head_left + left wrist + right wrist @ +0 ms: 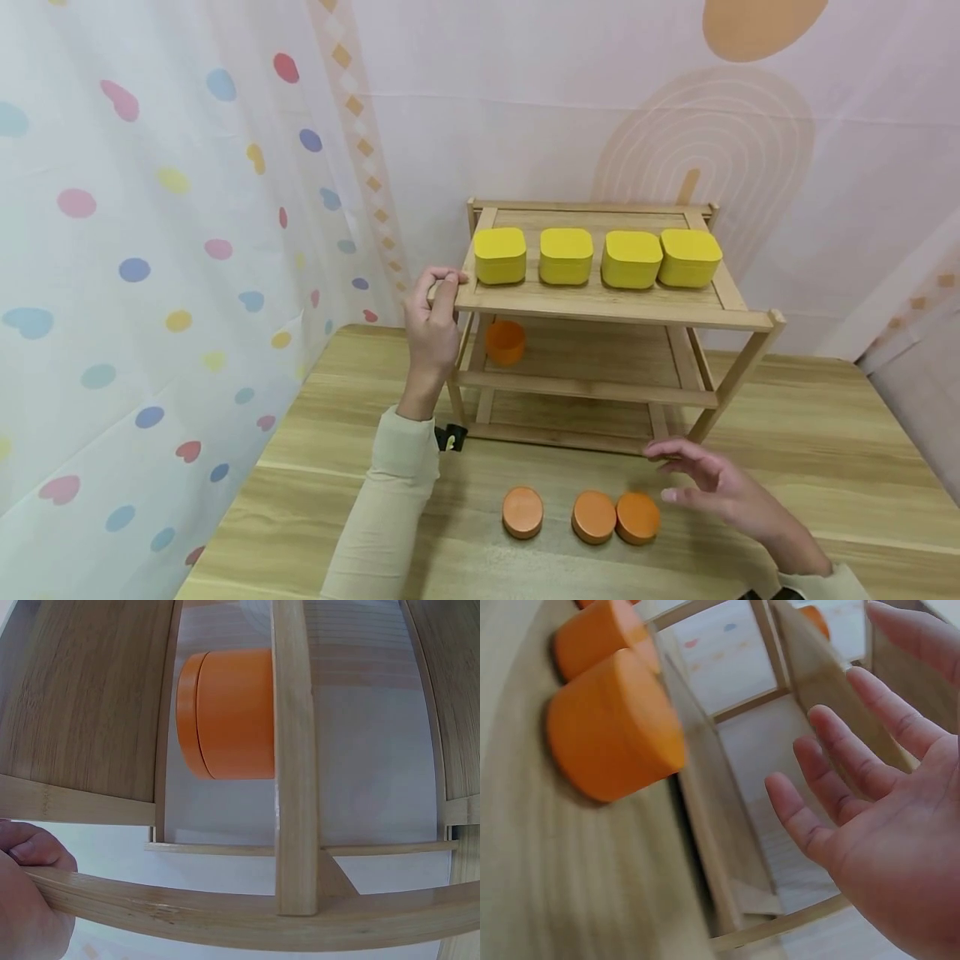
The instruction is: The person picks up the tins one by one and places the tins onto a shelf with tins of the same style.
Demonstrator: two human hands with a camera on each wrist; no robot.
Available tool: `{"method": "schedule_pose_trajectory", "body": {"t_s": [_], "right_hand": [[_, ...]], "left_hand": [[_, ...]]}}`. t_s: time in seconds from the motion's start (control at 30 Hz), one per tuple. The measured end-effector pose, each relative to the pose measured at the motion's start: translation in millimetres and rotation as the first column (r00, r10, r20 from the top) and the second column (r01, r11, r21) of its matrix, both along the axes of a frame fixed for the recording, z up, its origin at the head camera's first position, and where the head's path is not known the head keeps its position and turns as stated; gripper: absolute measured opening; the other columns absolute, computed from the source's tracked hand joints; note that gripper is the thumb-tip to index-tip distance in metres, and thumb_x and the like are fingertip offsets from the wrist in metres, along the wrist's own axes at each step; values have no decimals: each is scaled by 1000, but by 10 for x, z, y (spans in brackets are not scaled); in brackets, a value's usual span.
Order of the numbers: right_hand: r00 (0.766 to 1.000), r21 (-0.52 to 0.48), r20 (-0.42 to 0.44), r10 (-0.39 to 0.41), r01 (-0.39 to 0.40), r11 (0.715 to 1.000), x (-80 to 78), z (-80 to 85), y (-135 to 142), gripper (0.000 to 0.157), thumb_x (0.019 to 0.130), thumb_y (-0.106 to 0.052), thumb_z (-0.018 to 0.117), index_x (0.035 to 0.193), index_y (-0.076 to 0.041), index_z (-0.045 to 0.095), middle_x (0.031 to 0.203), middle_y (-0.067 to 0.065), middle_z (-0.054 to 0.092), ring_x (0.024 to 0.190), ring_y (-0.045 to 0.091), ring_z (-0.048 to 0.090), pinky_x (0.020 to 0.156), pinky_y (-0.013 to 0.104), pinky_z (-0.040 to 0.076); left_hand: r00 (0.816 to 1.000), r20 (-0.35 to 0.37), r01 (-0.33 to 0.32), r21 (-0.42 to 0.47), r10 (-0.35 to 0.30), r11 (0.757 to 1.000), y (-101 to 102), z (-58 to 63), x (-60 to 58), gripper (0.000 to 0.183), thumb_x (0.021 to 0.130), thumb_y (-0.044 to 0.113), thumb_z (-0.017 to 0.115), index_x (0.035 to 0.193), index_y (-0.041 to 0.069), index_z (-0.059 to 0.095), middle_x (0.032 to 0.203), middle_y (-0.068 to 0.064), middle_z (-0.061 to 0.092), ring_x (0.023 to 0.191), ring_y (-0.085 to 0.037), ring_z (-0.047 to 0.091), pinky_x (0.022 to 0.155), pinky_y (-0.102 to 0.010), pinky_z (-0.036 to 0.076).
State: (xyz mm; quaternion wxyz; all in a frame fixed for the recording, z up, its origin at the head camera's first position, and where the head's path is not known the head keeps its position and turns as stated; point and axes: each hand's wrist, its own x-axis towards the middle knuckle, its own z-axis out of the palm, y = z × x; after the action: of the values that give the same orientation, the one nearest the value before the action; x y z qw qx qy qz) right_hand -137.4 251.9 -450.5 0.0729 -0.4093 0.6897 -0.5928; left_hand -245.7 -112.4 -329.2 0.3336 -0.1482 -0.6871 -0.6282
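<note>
left hand (433,321): fingers curled round the bamboo shelf (600,304) corner, keep it steady
right hand (712,483): fingers spread, empty, beside the orange tins (637,517); take one squarely

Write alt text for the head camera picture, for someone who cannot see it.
A person's left hand grips the top corner of a small bamboo shelf rack holding four yellow square boxes, while the open right hand hovers beside three round orange tins on the wooden table. A fourth orange tin sits on the middle shelf.

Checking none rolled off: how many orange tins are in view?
4: three orange tins on the table at; one on the rack's middle shelf. Others may be hidden.
</note>
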Motion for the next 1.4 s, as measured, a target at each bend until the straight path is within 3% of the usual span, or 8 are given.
{"method": "schedule_pose_trajectory", "body": {"t_s": [0.23, 0.47, 0.57, 0.8, 1.0, 1.17, 1.4], "right_hand": [[998, 55, 27, -64, 63, 997, 39, -168, -7, 50, 87, 17, 57, 135, 6, 47, 142, -4, 51, 127, 5, 48, 103, 18, 40], [987, 126, 106, -121, 107, 986, 49, -273, -3, 46, 92, 9, 57, 136, 9, 44, 138, -13, 52, 123, 8, 53, 98, 21, 45], [983, 132, 137, -123, 105, 986, 44, -328, 9, 46, 93, 7, 57, 137, 9, 43, 139, -8, 53, 121, 9, 54, 96, 22, 46], [982, 97, 183, -55, 37, 995, 43, -441, 22, 47, 93, 9, 55, 137, 11, 41, 138, 12, 53, 125, 9, 51, 100, 21, 43], [969, 106, 244, -42, 16, 994, 53, -490, 43, 50, 92, 6, 59, 139, 8, 42, 141, 17, 50, 125, 8, 49, 102, 17, 39], [952, 50, 304, 35, -53, 997, 38, -535, 63, 52, 93, 8, 57, 141, 10, 38, 143, 25, 44, 130, 9, 47, 104, 16, 38], [943, -5, 319, 94, -98, 995, 18, -584, 92, 50, 92, 10, 56, 139, 11, 40, 149, 16, 43, 136, 3, 40, 108, 13, 31]], "left_hand": [[1000, 6, 4, -1, -4, 1000, 0, -13, -5, 29, 102, 19, 44, 94, 0, 64, 49, 3, 38, 40, -13, 29, 37, -25, 25], [1000, -1, -2, -5, 2, 1000, -3, 3, 3, 29, 102, 20, 44, 95, 1, 64, 49, 0, 37, 40, -13, 29, 37, -25, 24], [1000, 0, -2, -8, 2, 1000, 7, 13, 8, 29, 102, 20, 44, 95, 0, 64, 50, -5, 38, 41, -13, 30, 37, -25, 25], [1000, 11, -1, -8, 1, 1000, 28, 26, 10, 28, 102, 19, 45, 95, 0, 64, 50, 2, 37, 41, -13, 29, 37, -25, 24], [1000, 5, 0, -3, 0, 1000, 31, 29, -2, 28, 102, 19, 45, 95, 0, 64, 50, 4, 36, 41, -12, 29, 38, -24, 24], [1000, 8, 2, 0, -2, 1000, 40, 26, -8, 28, 102, 18, 45, 95, 0, 64, 50, 2, 38, 41, -12, 29, 39, -23, 24], [1000, 10, 3, 7, -3, 1000, 43, 31, -7, 28, 102, 19, 45, 95, -1, 64, 50, 3, 37, 41, -12, 29, 39, -23, 25]]}}
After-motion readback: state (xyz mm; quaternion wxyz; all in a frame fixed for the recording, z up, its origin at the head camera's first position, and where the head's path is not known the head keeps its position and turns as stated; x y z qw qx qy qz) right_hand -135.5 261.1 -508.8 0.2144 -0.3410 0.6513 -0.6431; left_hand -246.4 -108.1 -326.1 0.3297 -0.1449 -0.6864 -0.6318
